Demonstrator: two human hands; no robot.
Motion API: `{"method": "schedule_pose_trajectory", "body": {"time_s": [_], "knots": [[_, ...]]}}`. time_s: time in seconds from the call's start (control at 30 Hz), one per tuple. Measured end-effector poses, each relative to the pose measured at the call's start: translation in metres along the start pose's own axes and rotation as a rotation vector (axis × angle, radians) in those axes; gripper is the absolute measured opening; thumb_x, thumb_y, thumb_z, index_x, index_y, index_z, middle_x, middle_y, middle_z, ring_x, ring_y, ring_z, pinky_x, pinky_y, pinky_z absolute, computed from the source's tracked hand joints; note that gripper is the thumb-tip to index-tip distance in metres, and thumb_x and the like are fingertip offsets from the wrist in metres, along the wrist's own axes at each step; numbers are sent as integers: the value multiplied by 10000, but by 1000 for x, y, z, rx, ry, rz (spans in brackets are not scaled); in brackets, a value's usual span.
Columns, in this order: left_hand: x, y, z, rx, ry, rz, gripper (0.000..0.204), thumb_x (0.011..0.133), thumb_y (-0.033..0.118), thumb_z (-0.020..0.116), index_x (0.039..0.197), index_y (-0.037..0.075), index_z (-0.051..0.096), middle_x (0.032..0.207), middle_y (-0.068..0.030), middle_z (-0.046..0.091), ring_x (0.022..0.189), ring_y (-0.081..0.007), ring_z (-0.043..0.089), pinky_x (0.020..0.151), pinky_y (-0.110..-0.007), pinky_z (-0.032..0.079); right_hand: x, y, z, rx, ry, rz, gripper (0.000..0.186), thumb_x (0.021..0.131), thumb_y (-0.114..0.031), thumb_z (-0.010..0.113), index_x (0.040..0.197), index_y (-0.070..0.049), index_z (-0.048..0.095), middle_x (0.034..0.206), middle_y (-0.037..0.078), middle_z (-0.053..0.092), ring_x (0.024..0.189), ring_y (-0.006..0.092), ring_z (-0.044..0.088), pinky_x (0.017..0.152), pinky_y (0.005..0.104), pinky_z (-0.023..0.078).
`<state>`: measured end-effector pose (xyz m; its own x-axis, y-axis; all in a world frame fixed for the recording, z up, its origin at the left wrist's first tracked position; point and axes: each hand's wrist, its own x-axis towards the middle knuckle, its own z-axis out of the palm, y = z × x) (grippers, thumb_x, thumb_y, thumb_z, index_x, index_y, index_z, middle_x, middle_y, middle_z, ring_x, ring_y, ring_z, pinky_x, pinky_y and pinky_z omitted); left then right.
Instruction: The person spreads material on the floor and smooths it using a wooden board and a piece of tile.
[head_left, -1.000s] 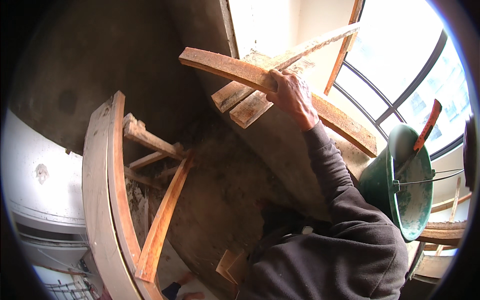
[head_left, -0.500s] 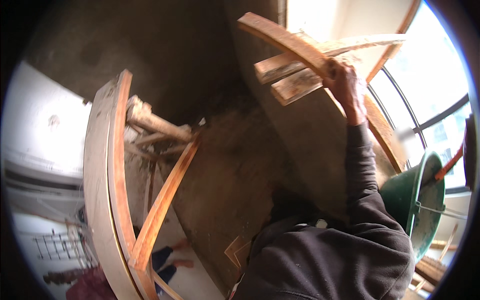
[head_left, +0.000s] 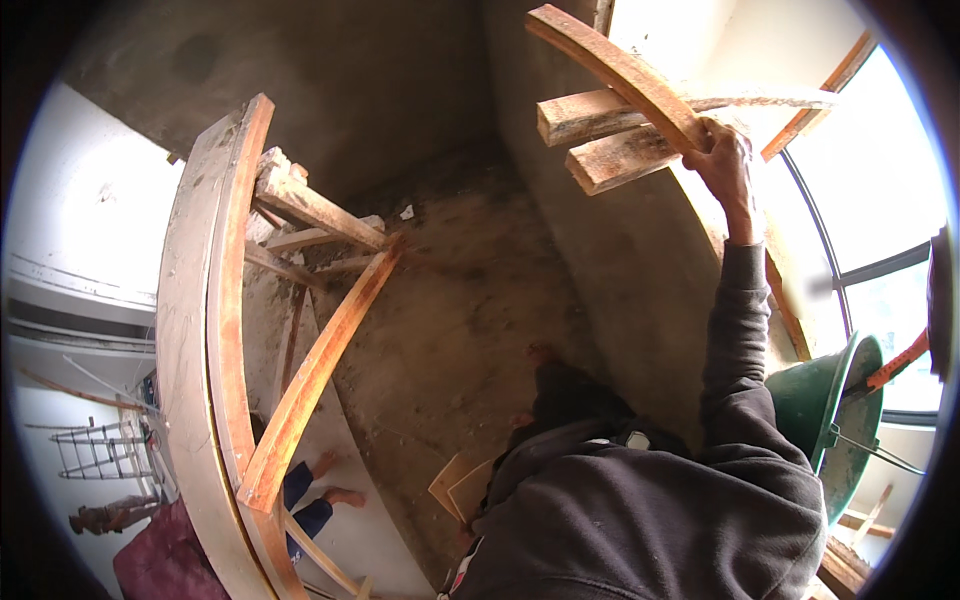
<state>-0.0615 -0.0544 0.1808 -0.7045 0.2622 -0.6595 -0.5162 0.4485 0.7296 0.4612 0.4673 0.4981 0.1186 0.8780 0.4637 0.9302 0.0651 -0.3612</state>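
Observation:
My right hand [head_left: 726, 165] is closed round a long wooden plank [head_left: 620, 72], near the upper right. Its thumb lies along the wood. The plank's far end crosses over two thicker, rough timber pieces [head_left: 615, 158], which stick out beside a window. Past my hand, an orange-brown strip of wood shows behind my forearm; I cannot tell whether it is the same plank. Below my body's left edge lies a thin tan board [head_left: 460, 487], partly hidden by my dark top. My left hand does not show.
A timber trestle [head_left: 235, 300] with a slanting brace [head_left: 325, 375] stands on the left. Beyond it are another person's bare feet [head_left: 340, 494] and blue trousers. A green bucket [head_left: 820, 405] with an orange-handled tool [head_left: 900, 360] is at the right. Bare walls surround the dusty floor.
The whole view has shifted slightly, the trestle moving left and up in the picture, the plank moving right. My right hand keeps its grip on the plank.

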Motion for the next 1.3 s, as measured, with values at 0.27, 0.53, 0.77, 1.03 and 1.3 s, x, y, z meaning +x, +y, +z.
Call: {"method": "schedule_pose_trajectory", "body": {"time_s": [0.27, 0.53, 0.77, 1.03, 1.3], "knots": [[92, 5, -31, -238, -10, -308, 1083, 688, 765, 290, 1303, -86, 24, 1383, -238, 3, 1247, -381, -34, 1001, -475, -21, -8, 6, 1, -233, 2, 6, 508, 645, -184, 650, 1139, -88, 579, 893, 110, 597, 877, 288, 573, 757, 392, 472], [172, 49, -72, -351, 55, -573, 1176, 675, 827, 247, 1343, -95, -48, 1431, -240, -69, 1305, -378, -110, 1044, -478, -80, -2, 8, 2, -163, 100, 7, 475, 672, -145, 610, 1142, -82, 587, 827, 117, 602, 838, 287, 587, 729, 395, 471], [212, 50, -79, -360, 92, -796, 1191, 673, 838, 245, 1347, -96, -55, 1428, -236, -73, 1311, -371, -115, 1050, -474, -85, -3, 14, 10, -83, 117, -15, 376, 675, -112, 616, 1045, -43, 602, 772, 147, 593, 784, 297, 576, 706, 407, 463], [178, 39, -60, -172, -1, -450, 1022, 694, 730, 344, 1264, -81, 96, 1297, -218, 96, 1191, -348, 55, 969, -447, 42, 19, 13, 44, -50, 222, -88, 212, 671, -96, 640, 852, 12, 615, 713, 194, 590, 760, 311, 586, 657, 427, 474], [45, -4, 34, 270, -123, -109, 853, 716, 622, 444, 1181, -66, 248, 1167, -200, 264, 1072, -326, 225, 889, -421, 170, 39, 18, 53, -8, 199, -10, 342, 642, -85, 601, 964, 27, 623, 800, 237, 604, 854, 357, 568, 811, 416, 451]]}}
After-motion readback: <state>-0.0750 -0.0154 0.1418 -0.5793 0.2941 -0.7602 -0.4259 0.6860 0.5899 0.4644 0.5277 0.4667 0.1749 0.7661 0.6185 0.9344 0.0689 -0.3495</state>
